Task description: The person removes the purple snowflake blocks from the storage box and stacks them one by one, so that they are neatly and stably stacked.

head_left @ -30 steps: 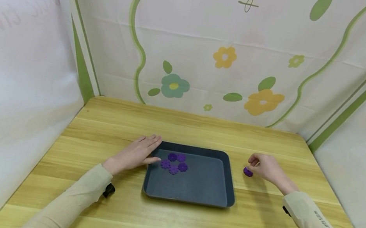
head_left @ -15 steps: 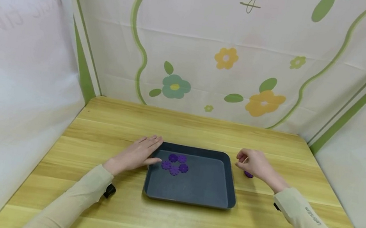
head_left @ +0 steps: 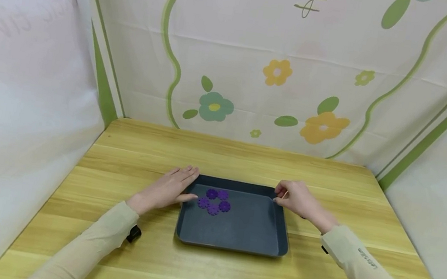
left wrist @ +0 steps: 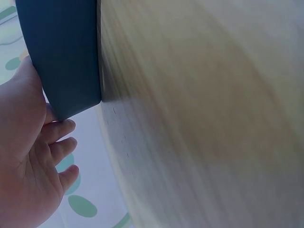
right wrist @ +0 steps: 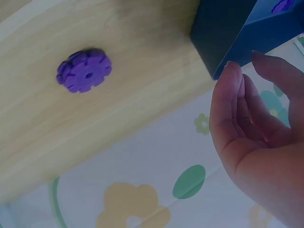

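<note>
1. In the head view a dark tray (head_left: 235,237) sits mid-table (head_left: 203,271), with a cluster of purple flower discs (head_left: 214,201) lying in its far left part.
2. The left hand (head_left: 166,189) lies flat against the tray's far left corner, fingers straight and together, thumb touching the rim; its grip is not clamped on anything.
3. The right hand (head_left: 294,198) is at the tray's far right corner, fingers loosely bent, fingertips near the rim. Whether they touch it cannot be told from this view.
4. The right wrist view shows what the head view hides: a single purple disc (right wrist: 84,70) lying flat on the table, apart from the tray corner (right wrist: 223,38) and outside it. The right hand (right wrist: 259,128) there is relaxed, fingers gently curved and holding nothing, fingertips just beside the corner.
5. The left wrist view shows the left hand (left wrist: 28,166) with its fingers (left wrist: 57,130) against the tray's outer wall (left wrist: 66,52); no discs appear there.
</note>
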`<state>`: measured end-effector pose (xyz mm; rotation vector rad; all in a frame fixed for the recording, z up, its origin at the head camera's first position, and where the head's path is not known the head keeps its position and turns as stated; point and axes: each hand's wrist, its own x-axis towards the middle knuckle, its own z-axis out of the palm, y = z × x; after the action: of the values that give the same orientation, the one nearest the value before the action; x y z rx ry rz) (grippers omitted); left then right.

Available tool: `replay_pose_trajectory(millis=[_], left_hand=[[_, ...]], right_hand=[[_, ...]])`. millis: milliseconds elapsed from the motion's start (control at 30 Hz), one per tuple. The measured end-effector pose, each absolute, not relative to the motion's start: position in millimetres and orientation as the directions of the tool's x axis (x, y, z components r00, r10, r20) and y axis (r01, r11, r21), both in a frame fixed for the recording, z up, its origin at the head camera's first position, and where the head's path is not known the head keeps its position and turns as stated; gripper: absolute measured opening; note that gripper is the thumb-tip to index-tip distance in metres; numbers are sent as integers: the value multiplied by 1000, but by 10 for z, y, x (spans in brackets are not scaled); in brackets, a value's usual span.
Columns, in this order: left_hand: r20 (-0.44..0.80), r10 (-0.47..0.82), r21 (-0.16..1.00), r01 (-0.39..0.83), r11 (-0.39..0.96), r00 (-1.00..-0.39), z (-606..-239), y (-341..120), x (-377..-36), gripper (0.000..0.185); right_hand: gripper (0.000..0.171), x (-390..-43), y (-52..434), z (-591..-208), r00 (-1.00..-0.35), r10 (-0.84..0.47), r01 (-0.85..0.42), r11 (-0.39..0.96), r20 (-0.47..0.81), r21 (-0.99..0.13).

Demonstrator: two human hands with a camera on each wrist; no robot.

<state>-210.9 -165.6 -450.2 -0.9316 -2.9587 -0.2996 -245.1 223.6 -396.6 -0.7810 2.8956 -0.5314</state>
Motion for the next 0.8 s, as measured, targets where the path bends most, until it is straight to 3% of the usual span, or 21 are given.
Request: replay_pose_trajectory(millis=[800], left_hand=[[112, 571, 177, 582, 794, -813, -4521, -1650, -2121, 76]], right_hand=[[14, -2479, 1732, -4076, -783, -622, -585, 737, -1, -338]])
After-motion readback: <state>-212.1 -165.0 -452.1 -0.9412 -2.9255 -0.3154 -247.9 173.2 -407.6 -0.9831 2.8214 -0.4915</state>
